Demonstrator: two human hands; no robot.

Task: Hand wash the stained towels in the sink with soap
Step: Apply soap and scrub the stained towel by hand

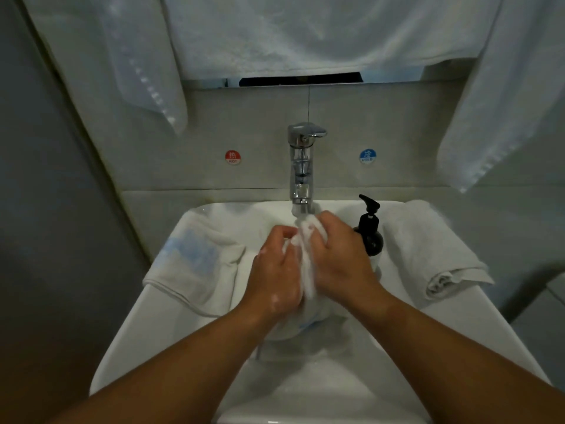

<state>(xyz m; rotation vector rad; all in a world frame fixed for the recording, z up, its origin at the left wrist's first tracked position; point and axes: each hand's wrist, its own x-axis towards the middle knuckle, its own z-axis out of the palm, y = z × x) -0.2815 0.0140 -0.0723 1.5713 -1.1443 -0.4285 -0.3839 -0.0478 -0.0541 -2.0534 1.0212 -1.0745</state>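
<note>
Head cam pic: where's the towel [306,266] you're scrubbing? (Q)

Wadded between my left hand [275,272] and right hand [344,258]. Both are squeezing it, palms nearly together, just under the tap [301,166] and over the sink [143,338]. It's soaked and sudsy, so I reckon heavy, floppy, slippery. Grab a fat bunch, not an edge. (me)

And the rest? (Q)

A draped towel [195,264] left of my left hand, a rolled towel [428,249] right of my right, past the soap bottle [370,235]. (me)

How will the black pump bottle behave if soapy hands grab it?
The black pump bottle stands tall and narrow on the sink rim, so a sideways push probably tips it. Its glossy body may slip in the foamy left hand.
</note>
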